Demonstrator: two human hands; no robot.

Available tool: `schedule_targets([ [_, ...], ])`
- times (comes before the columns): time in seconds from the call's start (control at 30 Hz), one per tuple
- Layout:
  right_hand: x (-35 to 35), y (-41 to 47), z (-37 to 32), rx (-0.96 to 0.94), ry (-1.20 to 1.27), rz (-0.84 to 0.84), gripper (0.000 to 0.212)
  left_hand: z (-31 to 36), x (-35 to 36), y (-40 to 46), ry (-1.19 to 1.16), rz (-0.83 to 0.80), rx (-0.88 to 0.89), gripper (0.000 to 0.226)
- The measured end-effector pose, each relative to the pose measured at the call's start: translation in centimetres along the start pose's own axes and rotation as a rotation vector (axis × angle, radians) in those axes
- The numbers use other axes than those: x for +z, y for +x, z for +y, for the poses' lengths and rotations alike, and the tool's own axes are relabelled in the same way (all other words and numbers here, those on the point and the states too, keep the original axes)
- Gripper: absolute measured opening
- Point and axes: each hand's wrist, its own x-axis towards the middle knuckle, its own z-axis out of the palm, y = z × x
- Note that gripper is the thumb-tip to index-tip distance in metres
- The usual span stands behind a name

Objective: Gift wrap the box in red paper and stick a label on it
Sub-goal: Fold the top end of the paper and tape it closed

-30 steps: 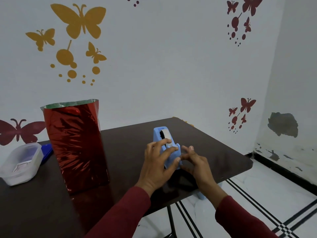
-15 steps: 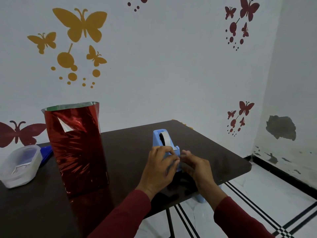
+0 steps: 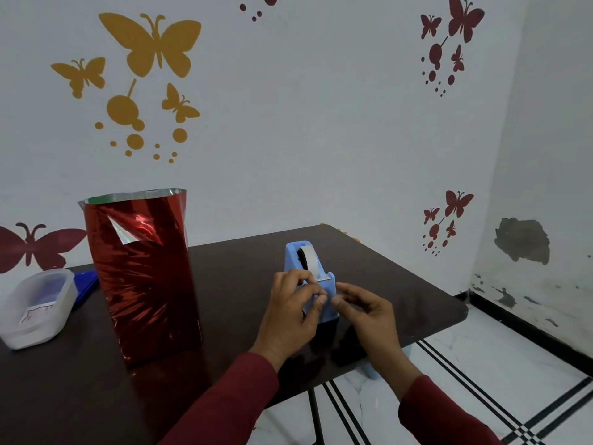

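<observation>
Curling both hands' fingers (image 3: 316,289) onto smooth blue plastic tape dispenser (image 3: 316,277); crinkled red foil box (image 3: 144,277) upright.

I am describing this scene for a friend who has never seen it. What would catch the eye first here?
First comes the tall box in shiny red paper, standing upright on the left of the dark table, its top still open. Next, both hands meet at the blue tape dispenser near the table's front edge: the left hand and right hand pinch at the tape end.
</observation>
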Motion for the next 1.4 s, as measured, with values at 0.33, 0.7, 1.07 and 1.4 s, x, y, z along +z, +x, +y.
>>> schedule_targets([
  [0.33, 0.1, 0.1, 0.0, 0.024, -0.008, -0.004, 0.018, -0.3, 0.2, 0.0, 0.054, 0.03, 0.004, 0.014],
  [0.7, 0.1, 0.0, -1.4, 0.108, 0.133, 0.021, 0.018, 0.2, -0.7, -0.4, 0.045, 0.093, -0.053, 0.032],
  [1.07, 6.3, 1.9, -10.5, 0.058, 0.297, -0.01, 0.018, 1.5, -10.5, 3.8, -0.033, 0.199, -0.071, 0.024],
  [1.4, 17.2, 3.4, -20.7, 0.166, 0.397, -0.259, 0.024, 0.5, -26.1, 6.7, 0.186, 0.353, -0.093, 0.018],
])
